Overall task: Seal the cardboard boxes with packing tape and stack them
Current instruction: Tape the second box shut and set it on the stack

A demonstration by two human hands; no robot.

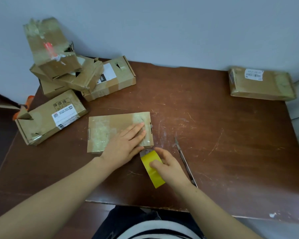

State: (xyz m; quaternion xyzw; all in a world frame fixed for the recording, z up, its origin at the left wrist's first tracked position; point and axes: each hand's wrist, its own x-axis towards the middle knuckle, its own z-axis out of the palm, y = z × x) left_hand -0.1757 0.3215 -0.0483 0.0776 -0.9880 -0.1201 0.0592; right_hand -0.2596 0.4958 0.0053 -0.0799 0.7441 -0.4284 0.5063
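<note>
A flat cardboard box (114, 128) lies in the middle of the brown table (223, 135), with old clear tape across its top. My left hand (126, 144) presses flat on the box's right part, fingers straight. My right hand (167, 166) grips a yellow roll of packing tape (151, 167) just below the box's near right corner. A short strip of clear tape runs from the roll up to the box edge.
A loose pile of several cardboard boxes (67, 71) stands at the table's back left, with one labelled box (50, 116) nearer the left edge. A taped box (261, 83) sits at the back right. A utility knife (185, 159) lies right of my right hand.
</note>
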